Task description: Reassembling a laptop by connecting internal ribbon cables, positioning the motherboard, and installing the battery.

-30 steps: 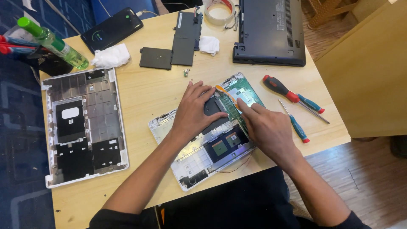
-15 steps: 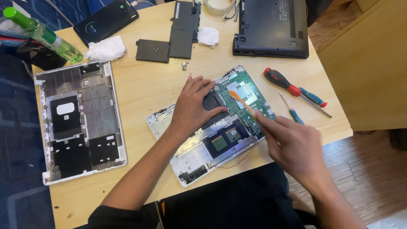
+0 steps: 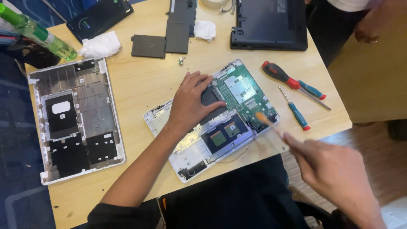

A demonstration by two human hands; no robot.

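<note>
Head view | my left hand (image 3: pixel 193 101) lies flat and spread on the opened laptop base (image 3: pixel 214 121) at the table's (image 3: pixel 140 80) near edge | my right hand (image 3: pixel 335 174) pinches a thin orange-tipped tool (image 3: pixel 269 125) over the green board (image 3: pixel 243 93) | step, I judge: prying on the board; next needs a steady tip and light force.

A light wooden table (image 3: pixel 140 80) with a pale grain fills most of the view, its top evenly lit and casting only soft shadows. To the left, beyond the table's edge, lies a dark blue carpet (image 3: pixel 17 169) with faint lighter lines. To the right stands a plain tan wooden cabinet side (image 3: pixel 373 80), close to the table's corner. Below it, a brown wood-plank floor (image 3: pixel 381 169) shows, darker than the table.
</note>
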